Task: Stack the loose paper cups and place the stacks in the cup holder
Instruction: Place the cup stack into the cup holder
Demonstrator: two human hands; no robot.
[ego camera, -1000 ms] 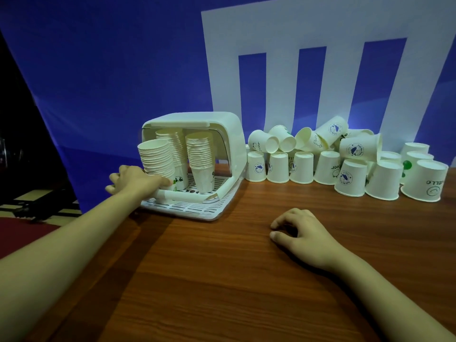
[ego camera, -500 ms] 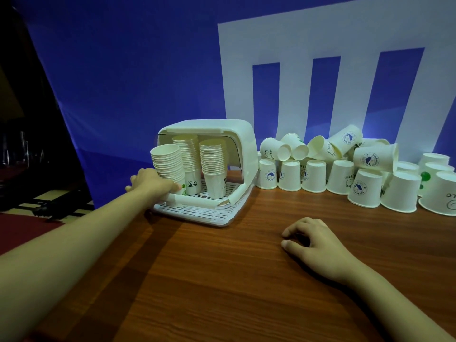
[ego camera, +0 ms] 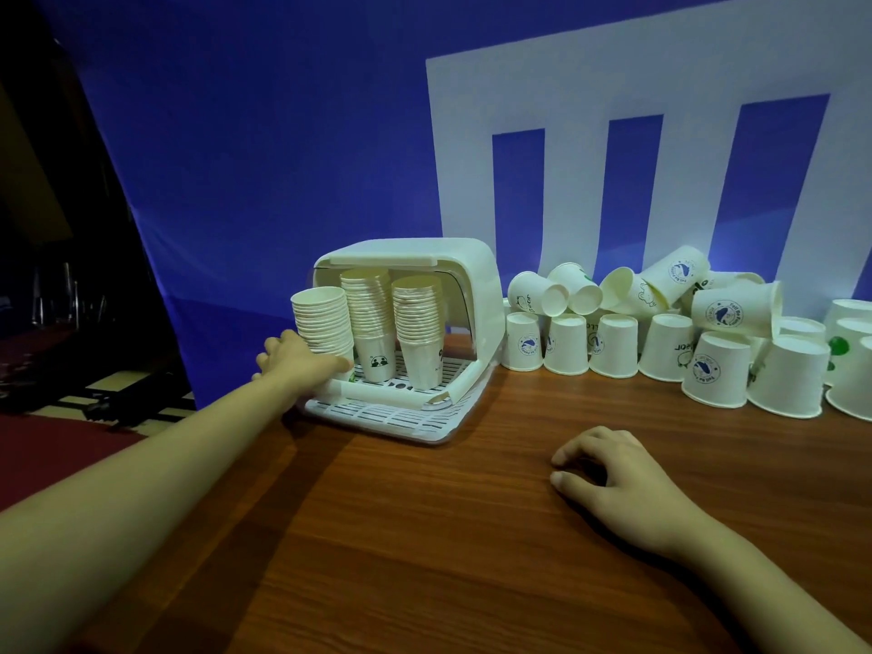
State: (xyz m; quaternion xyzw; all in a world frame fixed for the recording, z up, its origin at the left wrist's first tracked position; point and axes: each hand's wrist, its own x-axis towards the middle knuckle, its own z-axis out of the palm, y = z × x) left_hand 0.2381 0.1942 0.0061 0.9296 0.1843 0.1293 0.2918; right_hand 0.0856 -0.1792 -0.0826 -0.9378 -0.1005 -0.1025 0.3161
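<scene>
A white hooded cup holder [ego camera: 476,285] stands on the wooden table, its front open. Two tall stacks of paper cups [ego camera: 417,337] stand upright on its slatted tray. My left hand [ego camera: 295,361] grips the bottom of a third stack [ego camera: 323,321] at the holder's left front corner, tilted slightly outward. A pile of loose paper cups [ego camera: 660,332] lies to the right of the holder, some upside down, some on their sides. My right hand [ego camera: 613,474] rests on the table with loosely curled fingers, holding nothing.
The blue and white backdrop [ego camera: 519,134] rises right behind the holder and cups. The table's left edge [ego camera: 198,446] runs just beside the holder, with dark floor and a wheeled frame [ego camera: 113,398] beyond it.
The view has shifted left, so everything sits further right in frame. My left hand still holds the third stack at the holder's left corner. My right hand has stayed put.
</scene>
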